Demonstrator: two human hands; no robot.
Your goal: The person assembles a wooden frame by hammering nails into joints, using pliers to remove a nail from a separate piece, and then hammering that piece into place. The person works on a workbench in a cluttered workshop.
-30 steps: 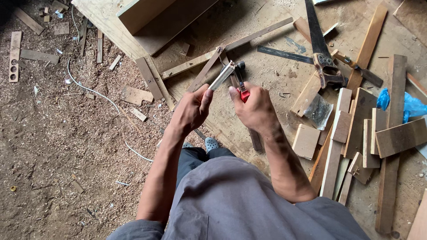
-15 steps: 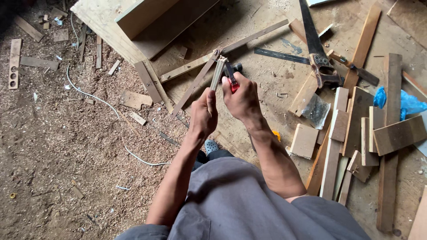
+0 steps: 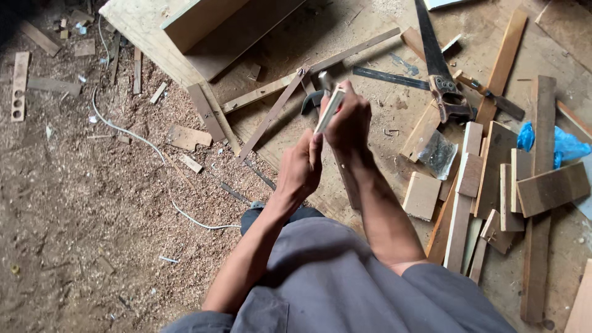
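Note:
My left hand (image 3: pixel 301 169) and my right hand (image 3: pixel 349 122) are held close together above a plywood sheet on the floor. Between them a short pale wooden strip (image 3: pixel 328 111) stands tilted, its lower end at my left fingertips. My right hand is closed around a tool whose dark metal jaws (image 3: pixel 311 100) stick out to the left of the strip. The handles are hidden inside my fist. Both forearms reach out from grey sleeves.
A hand saw (image 3: pixel 441 77) lies at the upper right beside a pile of wooden offcuts (image 3: pixel 470 176) and a blue plastic bag (image 3: pixel 564 145). Thin slats (image 3: pixel 271 114) cross under my hands. A white cable (image 3: pixel 135 139) runs over the sawdust on the left.
Both hands have closed in on each other. The tool's red handles, visible before, are now hidden in my right fist, and the pale strip stands more upright.

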